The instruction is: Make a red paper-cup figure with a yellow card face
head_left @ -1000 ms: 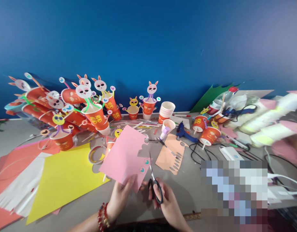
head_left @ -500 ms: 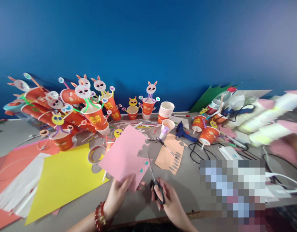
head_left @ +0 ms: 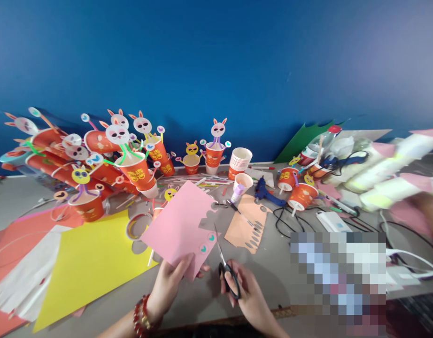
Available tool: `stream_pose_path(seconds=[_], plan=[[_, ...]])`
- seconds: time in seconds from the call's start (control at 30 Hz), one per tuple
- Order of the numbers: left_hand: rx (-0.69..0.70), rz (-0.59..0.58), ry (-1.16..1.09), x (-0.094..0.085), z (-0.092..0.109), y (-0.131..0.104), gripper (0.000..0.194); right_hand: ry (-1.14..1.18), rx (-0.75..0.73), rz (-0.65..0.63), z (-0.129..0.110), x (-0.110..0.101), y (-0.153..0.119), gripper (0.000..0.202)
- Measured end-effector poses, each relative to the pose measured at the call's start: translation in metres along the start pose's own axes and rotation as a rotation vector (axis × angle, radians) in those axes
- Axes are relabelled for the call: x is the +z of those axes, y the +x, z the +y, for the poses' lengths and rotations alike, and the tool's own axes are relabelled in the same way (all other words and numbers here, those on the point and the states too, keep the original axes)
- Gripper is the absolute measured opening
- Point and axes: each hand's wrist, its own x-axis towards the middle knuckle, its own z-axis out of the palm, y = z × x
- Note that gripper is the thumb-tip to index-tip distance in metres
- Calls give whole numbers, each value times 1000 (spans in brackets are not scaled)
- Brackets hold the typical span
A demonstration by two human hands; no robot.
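Observation:
A pink paper sheet [head_left: 179, 220] with notched edges and two small teal marks near its right corner is held up by my left hand [head_left: 172, 279], fingers closed on its lower edge. Black-handled scissors [head_left: 229, 277] are in my right hand [head_left: 245, 293], with fingers through the loops. Their blades point up and left, beside the sheet's right corner; whether they touch it I cannot tell. An orange paper sheet [head_left: 243, 234] with cut-out holes lies behind the scissors.
Red cups with paper rabbit figures [head_left: 134, 171] crowd the left back. Yellow paper [head_left: 93, 263] lies at left. Stacked cups [head_left: 240, 162], a blue glue gun [head_left: 266, 193] and cables stand or lie further back and right. Another person's arm [head_left: 429, 211] shows at the right edge.
The pink sheet and my left hand have shifted slightly left in the view. My right hand and the scissors look nearly unchanged. The background has also shifted a little left.

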Motion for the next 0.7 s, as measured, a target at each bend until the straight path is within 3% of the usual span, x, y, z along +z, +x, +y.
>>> stream_pose_path(seconds=[0.33,0.7], plan=[[-25,-11,50,-7,9,0,48,-58,34,-60,-12,-15,-2,61],[13,-40,72,-5,18,-2,48,-57,32,-61,-8,-15,-2,62]])
